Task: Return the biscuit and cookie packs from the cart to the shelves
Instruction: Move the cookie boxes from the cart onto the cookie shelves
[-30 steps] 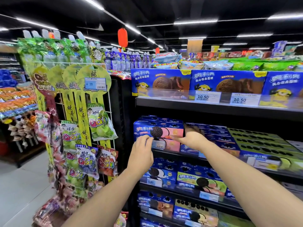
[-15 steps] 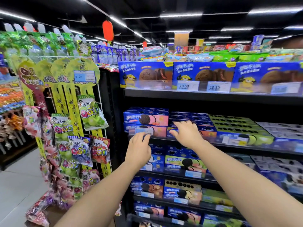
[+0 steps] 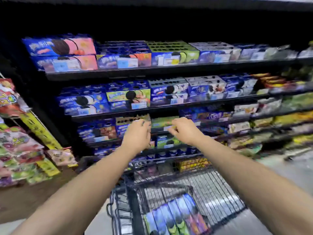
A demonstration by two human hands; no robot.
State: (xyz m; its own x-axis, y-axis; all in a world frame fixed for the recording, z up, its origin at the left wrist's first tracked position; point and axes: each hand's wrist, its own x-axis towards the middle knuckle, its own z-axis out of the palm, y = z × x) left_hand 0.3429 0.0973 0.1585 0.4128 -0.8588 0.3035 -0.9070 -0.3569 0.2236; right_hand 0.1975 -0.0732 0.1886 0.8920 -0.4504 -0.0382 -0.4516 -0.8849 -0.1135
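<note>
The view is motion-blurred. Both arms reach forward above a black wire cart (image 3: 133,187). Several blue cookie packs (image 3: 174,216) stand on edge in the cart's near end. My left hand (image 3: 138,133) and my right hand (image 3: 183,128) hang side by side in front of the lower shelves, fingers loosely curled and holding nothing. Just behind them lies a green cookie box (image 3: 162,122) on a shelf. The black shelves (image 3: 152,69) hold rows of stacked blue, pink and green cookie boxes (image 3: 127,97).
A hanging rack of candy bags (image 3: 18,150) with yellow strips stands at the left, close to the cart's front corner. More snack packs (image 3: 279,106) fill the shelves to the right. Grey floor (image 3: 296,168) shows right of the cart.
My view has dropped from the upper shelves, bringing the cart into sight. Both hands have left the pink-and-blue boxes on the upper shelf and come down in front of the lower shelves.
</note>
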